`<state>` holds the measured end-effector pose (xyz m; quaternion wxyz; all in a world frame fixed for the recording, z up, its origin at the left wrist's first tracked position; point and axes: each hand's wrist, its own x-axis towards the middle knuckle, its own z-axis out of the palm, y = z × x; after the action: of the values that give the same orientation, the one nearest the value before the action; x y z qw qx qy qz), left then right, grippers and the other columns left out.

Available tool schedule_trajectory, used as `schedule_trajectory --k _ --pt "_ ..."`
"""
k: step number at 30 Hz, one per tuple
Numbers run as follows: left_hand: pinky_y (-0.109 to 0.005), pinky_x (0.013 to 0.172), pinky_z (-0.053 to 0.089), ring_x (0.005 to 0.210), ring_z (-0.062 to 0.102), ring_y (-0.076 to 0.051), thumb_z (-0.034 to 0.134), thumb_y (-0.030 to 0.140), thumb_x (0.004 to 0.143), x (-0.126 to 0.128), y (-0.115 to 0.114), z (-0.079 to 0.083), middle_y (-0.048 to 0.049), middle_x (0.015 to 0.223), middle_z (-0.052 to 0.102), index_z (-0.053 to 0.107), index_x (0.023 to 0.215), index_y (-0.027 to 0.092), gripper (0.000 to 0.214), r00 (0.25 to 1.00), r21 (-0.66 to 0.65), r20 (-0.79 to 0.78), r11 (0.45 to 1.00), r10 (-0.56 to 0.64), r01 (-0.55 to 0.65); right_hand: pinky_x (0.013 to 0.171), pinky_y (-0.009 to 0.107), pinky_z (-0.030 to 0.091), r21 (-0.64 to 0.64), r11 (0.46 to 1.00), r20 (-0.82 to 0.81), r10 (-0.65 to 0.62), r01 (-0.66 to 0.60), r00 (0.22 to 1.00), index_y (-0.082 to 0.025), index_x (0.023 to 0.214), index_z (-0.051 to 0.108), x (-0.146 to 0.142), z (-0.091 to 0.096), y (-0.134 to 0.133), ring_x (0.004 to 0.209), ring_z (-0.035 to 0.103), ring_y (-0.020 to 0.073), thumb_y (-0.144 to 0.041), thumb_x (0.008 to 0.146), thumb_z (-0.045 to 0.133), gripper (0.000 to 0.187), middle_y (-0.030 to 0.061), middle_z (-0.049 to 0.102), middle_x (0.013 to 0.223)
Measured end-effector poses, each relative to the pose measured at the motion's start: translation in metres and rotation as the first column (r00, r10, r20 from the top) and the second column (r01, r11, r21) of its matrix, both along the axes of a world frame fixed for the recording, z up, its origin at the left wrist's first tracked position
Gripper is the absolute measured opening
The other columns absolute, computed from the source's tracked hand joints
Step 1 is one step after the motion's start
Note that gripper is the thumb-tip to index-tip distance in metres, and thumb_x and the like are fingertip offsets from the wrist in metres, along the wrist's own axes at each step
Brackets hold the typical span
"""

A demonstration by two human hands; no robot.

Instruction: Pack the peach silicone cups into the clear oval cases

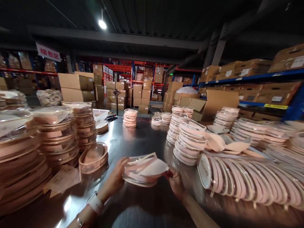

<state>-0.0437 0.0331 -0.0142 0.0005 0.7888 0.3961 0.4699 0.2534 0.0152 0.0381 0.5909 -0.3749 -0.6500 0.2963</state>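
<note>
High beyond my left grip (118, 173), a white sign (48, 53) reads 组包区. A lane of shiny tabletop (142, 139) runs forward from me between clear-topped stacks (55, 136) on the left and pale stacks (191, 141) on the right. The pink pouch (140, 179) lies between my hands, its left side held in my left grip, its pale flap's (155, 167) tip pinched by my right grip (177, 183).

I see a white watch (95, 202) worn just behind the left hand (118, 175), which grips a pale pouch (140, 177) over the metal worktop (133, 141); the right hand (176, 183) meets the tip of its flap (155, 167). Clear-topped cases (55, 129) stand stacked at left; zippered pouches (239, 180) lean in a row at right.
</note>
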Motion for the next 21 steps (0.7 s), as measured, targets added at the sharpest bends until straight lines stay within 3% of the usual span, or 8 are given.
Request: schedule_trajectory --k 3,6,8,10,12,15,18,21 --pt "-0.049 0.104 0.051 0.123 0.058 -0.028 0.042 0.001 0.08 -0.031 0.017 0.001 -0.0151 0.126 0.06 0.05 0.131 0.017 0.055 0.988 0.137 0.031 0.978 0.152 -0.155 0.053 0.03 0.05 0.003 1.0 -0.287 0.001 0.0 0.958 -0.024 0.065 0.056 0.015 0.008 0.01 0.056 0.052 0.017 -0.061 0.078 0.068 0.041 -0.0003 0.058 0.06" --pt "-0.055 0.104 0.048 0.118 0.06 -0.031 0.045 0.002 0.075 -0.043 0.021 0.003 -0.0153 0.124 0.061 0.053 0.132 0.016 0.059 0.967 0.082 -0.06 0.967 0.248 -0.243 0.057 0.03 0.052 0.017 0.999 -0.465 0.037 -0.033 0.885 -0.025 0.069 0.059 0.022 0.016 0.012 0.062 0.056 0.0175 -0.06 0.069 0.079 0.04 -0.0001 0.062 0.069" --pt "-0.067 0.108 0.038 0.117 0.06 -0.034 0.055 0.009 0.074 -0.036 0.017 0.002 -0.0149 0.124 0.063 0.055 0.132 0.019 0.059 0.939 0.034 -0.192 0.958 0.286 -0.284 0.059 0.029 0.051 0.001 0.998 -0.516 0.06 -0.069 0.855 -0.025 0.068 0.059 0.018 0.017 0.008 0.065 0.057 0.0176 -0.057 0.064 0.083 0.041 -0.0005 0.062 0.069" --pt "-0.077 0.111 0.022 0.122 0.056 -0.038 0.064 0.02 0.074 -0.022 0.01 0.001 -0.0146 0.127 0.063 0.057 0.131 0.023 0.058 0.916 0.015 -0.278 0.955 0.289 -0.297 0.057 0.028 0.048 -0.047 0.994 -0.484 0.06 -0.094 0.873 -0.024 0.063 0.057 0.012 0.014 0.001 0.061 0.053 0.0164 -0.058 0.066 0.08 0.041 -0.0012 0.058 0.064" --pt "-0.077 0.112 0.019 0.126 0.054 -0.038 0.064 0.027 0.079 -0.009 0.003 0.002 -0.0143 0.129 0.063 0.057 0.131 0.024 0.053 0.915 0.022 -0.301 0.962 0.267 -0.273 0.053 0.028 0.044 -0.092 0.992 -0.395 0.044 -0.087 0.918 -0.023 0.054 0.051 0.008 0.01 -0.009 0.055 0.046 0.0149 -0.056 0.07 0.076 0.044 -0.0013 0.053 0.058" --pt "-0.066 0.111 0.033 0.115 0.062 -0.032 0.055 0.023 0.088 -0.002 -0.001 0.007 -0.012 0.119 0.069 0.064 0.119 0.023 0.033 0.923 0.08 -0.262 0.959 0.283 -0.271 0.051 0.028 0.038 -0.169 0.982 -0.224 0.044 -0.083 0.974 -0.022 0.051 0.053 0.007 0.011 -0.02 0.051 0.041 0.0139 -0.053 0.072 0.071 0.042 -0.0008 0.05 0.052" --pt "-0.056 0.1 0.046 0.099 0.067 -0.029 0.052 0.022 0.09 -0.013 0.005 0.015 -0.0101 0.104 0.073 0.069 0.104 0.022 0.022 0.908 0.126 -0.197 0.928 0.371 -0.352 0.05 0.027 0.035 -0.263 0.959 -0.084 0.088 -0.107 0.993 -0.021 0.049 0.054 0.009 0.019 -0.021 0.049 0.04 0.0132 -0.051 0.071 0.068 0.04 -0.0008 0.049 0.049" --pt "-0.047 0.086 0.054 0.091 0.068 -0.028 0.051 0.021 0.09 -0.026 0.012 0.018 -0.0096 0.098 0.072 0.068 0.099 0.02 0.02 0.919 0.091 -0.127 0.927 0.374 -0.364 0.048 0.026 0.035 -0.351 0.92 -0.015 0.177 -0.171 0.984 -0.019 0.051 0.059 0.008 0.027 -0.016 0.047 0.045 0.0133 -0.044 0.068 0.068 0.032 0.0017 0.057 0.05"
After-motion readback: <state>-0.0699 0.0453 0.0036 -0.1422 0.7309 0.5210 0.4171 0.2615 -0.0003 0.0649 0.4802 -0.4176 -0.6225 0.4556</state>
